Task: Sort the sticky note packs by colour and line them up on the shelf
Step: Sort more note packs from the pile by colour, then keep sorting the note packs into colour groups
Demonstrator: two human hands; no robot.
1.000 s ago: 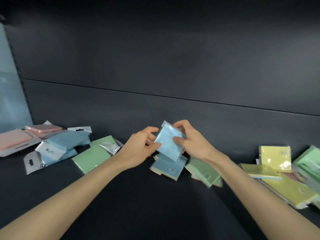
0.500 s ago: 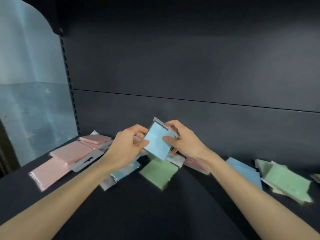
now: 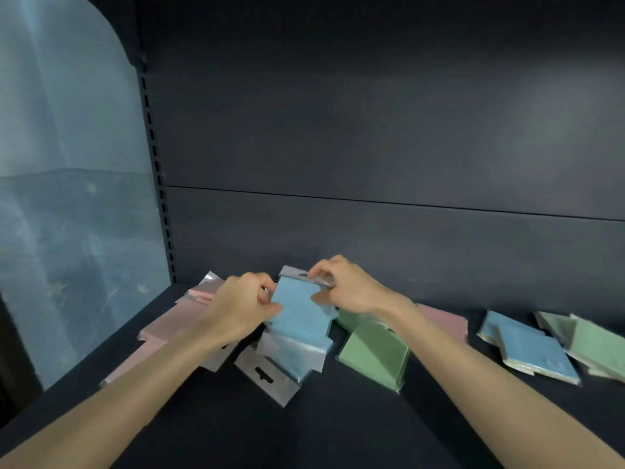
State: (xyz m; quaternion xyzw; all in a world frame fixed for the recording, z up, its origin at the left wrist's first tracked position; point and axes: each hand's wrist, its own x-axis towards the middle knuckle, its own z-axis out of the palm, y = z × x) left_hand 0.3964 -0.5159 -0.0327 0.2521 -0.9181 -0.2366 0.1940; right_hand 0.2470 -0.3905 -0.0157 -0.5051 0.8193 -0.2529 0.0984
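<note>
Both hands hold one blue sticky note pack in a clear sleeve, just above the shelf. My left hand grips its left edge. My right hand pinches its top hang tab and right edge. Under it lies another blue pack with a hang tab pointing toward me. Pink packs lie to the left, partly hidden by my left arm. A green pack lies just right, with a pink pack behind my right wrist.
Farther right lie blue packs and green packs, overlapping. The dark back panel rises behind everything. A slotted upright and a pale translucent side panel close off the left end.
The view swung left along the shelf as my hands carried the blue pack that way. The pack has come down over the blue pack beside the pink ones.
</note>
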